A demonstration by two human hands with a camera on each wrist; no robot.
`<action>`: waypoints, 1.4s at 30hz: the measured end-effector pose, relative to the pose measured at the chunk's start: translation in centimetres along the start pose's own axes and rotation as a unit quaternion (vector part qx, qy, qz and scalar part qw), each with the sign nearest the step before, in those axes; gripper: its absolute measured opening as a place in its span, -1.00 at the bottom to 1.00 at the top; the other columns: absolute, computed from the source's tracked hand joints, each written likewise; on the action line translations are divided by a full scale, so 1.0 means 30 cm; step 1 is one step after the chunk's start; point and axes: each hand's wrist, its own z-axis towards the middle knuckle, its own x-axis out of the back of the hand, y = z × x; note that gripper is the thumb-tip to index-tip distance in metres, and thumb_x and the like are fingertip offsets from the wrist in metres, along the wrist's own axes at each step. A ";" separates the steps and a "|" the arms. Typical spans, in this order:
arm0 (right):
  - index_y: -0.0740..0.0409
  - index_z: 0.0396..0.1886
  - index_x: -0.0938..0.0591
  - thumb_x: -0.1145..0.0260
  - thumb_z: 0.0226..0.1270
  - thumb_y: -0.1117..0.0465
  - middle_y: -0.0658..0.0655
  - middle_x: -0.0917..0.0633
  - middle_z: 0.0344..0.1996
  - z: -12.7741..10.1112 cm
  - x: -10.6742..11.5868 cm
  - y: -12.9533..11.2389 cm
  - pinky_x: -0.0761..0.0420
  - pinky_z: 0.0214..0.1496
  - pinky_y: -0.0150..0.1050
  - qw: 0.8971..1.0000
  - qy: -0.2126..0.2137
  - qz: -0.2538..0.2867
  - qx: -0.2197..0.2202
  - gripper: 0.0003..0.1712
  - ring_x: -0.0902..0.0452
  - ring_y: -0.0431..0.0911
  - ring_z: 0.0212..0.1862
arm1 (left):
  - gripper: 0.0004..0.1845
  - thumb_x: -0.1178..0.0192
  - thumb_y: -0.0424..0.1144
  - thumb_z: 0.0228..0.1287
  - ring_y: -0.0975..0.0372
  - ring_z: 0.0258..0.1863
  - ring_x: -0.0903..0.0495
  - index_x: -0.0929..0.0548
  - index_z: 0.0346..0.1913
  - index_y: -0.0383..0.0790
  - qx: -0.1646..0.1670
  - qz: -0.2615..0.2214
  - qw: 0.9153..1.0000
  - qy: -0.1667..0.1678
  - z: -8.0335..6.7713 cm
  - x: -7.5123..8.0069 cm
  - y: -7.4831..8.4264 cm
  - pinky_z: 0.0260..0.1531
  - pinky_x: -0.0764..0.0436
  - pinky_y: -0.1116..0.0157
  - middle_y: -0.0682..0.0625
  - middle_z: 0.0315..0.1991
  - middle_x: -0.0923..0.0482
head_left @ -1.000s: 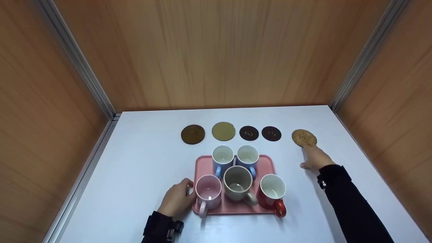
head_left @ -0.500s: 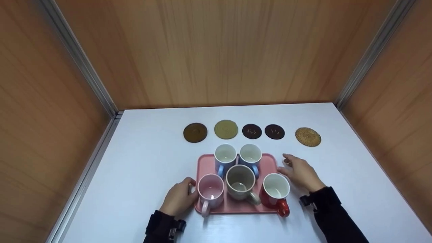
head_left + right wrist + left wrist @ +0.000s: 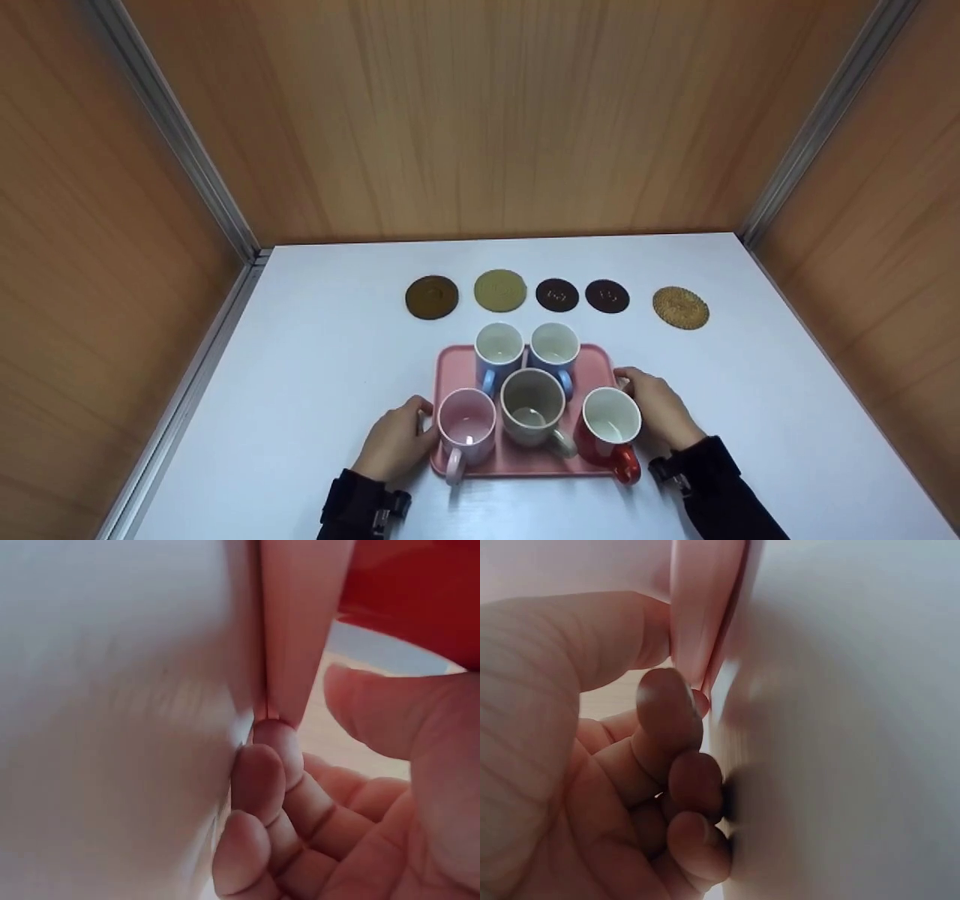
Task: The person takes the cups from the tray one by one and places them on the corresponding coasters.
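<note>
A pink tray (image 3: 454,369) carries several mugs: two light blue ones at the back, a pink mug (image 3: 466,427), a grey-beige mug (image 3: 532,409) and a red mug (image 3: 609,420) with white inside. My left hand (image 3: 396,442) grips the tray's left edge; in the left wrist view the thumb (image 3: 622,637) presses on its side, and curled fingers (image 3: 667,709) sit at the lower edge. On the right edge, my right hand (image 3: 660,409) hooks curled fingers (image 3: 259,780) at the tray's underside. Its thumb (image 3: 382,709) shows a small gap from the rim, beside the red mug.
Behind the tray lies a row of round coasters: a brown one (image 3: 432,298), an olive one (image 3: 500,290), two dark ones and a woven straw coaster (image 3: 681,307) at right. Wooden panels (image 3: 480,120) enclose the white table (image 3: 315,337) at back and sides.
My right hand has left the woven coaster and come leftward and nearer, to the tray's right edge. The left hand has stayed at the left edge, and the mugs have not moved.
</note>
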 end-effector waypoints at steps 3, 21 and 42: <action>0.43 0.28 -0.61 -0.26 0.37 0.44 0.10 -0.80 -0.37 -0.004 -0.003 0.003 -0.71 -0.01 0.07 1.000 -0.006 -0.009 0.015 -0.52 -0.71 -0.02 -0.20 | -0.69 -0.37 -0.13 0.39 0.30 -0.59 -0.39 -0.67 0.04 -0.25 0.005 0.000 1.000 -0.007 0.000 -0.001 -0.003 -0.52 -0.34 0.34 0.13 -0.58 -0.47; 0.47 0.29 -0.59 -0.36 0.32 0.45 0.34 -0.80 -0.05 -0.013 0.000 0.022 -0.69 0.21 0.24 0.997 -0.010 -0.023 0.070 -0.47 -0.74 0.28 0.08 | -0.69 -0.36 -0.15 0.38 0.30 -0.59 -0.39 -0.68 0.05 -0.26 0.005 0.007 1.000 -0.008 0.007 -0.001 0.002 -0.53 -0.34 0.33 0.13 -0.58 -0.47; 0.41 0.31 -0.58 -0.42 0.32 0.38 0.36 -0.78 0.06 -0.019 -0.010 0.033 -0.69 0.18 0.26 0.995 -0.027 -0.043 0.080 -0.44 -0.74 0.33 0.08 | -0.89 -0.23 -0.24 0.53 0.45 -0.42 -0.47 -0.72 -0.09 -0.17 0.000 -0.077 0.997 0.003 -0.179 0.008 0.114 -0.41 -0.48 0.42 0.10 -0.31 -0.64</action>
